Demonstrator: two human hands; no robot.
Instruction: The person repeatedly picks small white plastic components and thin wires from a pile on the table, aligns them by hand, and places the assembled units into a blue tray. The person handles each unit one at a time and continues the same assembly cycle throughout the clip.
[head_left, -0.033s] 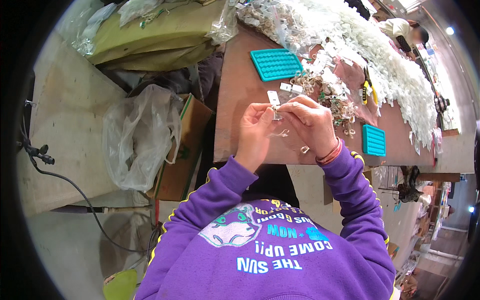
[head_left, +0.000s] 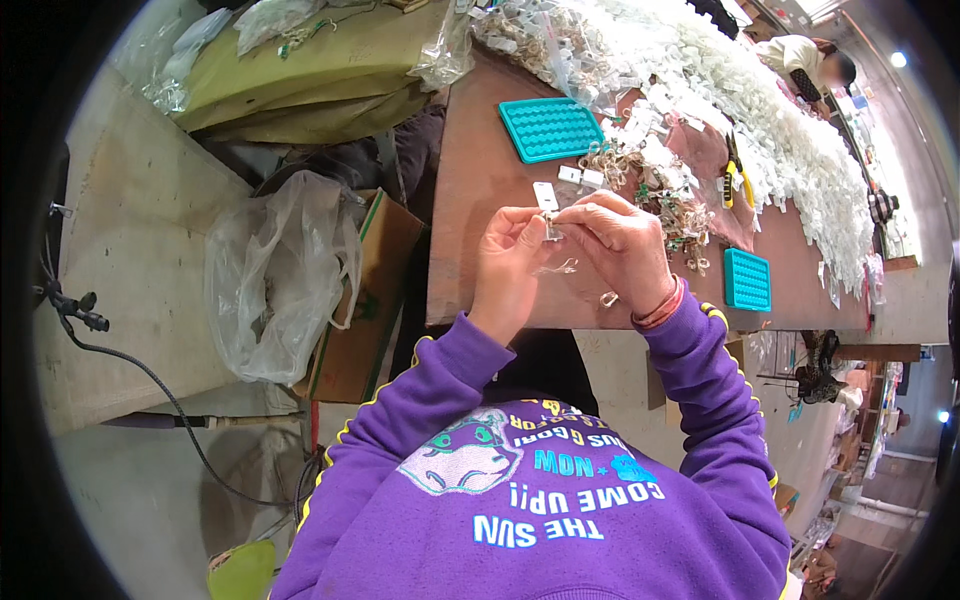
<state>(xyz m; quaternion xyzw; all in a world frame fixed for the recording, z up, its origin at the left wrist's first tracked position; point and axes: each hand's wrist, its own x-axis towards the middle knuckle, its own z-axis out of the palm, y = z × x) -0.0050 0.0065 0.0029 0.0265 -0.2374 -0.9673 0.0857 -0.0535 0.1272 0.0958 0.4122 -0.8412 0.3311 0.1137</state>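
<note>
My left hand [head_left: 508,268] and my right hand [head_left: 630,242] meet over the near part of the brown tabletop [head_left: 470,150]. Between their pinched fingertips is a small white card [head_left: 545,195], its upper end sticking up past the fingers. Something small and shiny shows below the card at the fingertips, too small to name. A thin clear strand [head_left: 567,266] hangs beneath, between the hands. Just beyond lie two small white pieces [head_left: 581,177], and a tangled heap of small tan and green loops with white tags [head_left: 675,205] spreads past my right hand.
A teal ridged tray [head_left: 550,130] lies at the far left of the table, another teal tray [head_left: 748,280] at the right edge. Yellow-handled pliers [head_left: 738,180] rest by a large white pile [head_left: 780,150]. A clear bag [head_left: 280,280] hangs in a cardboard box [head_left: 365,300]. A person [head_left: 800,65] sits beyond.
</note>
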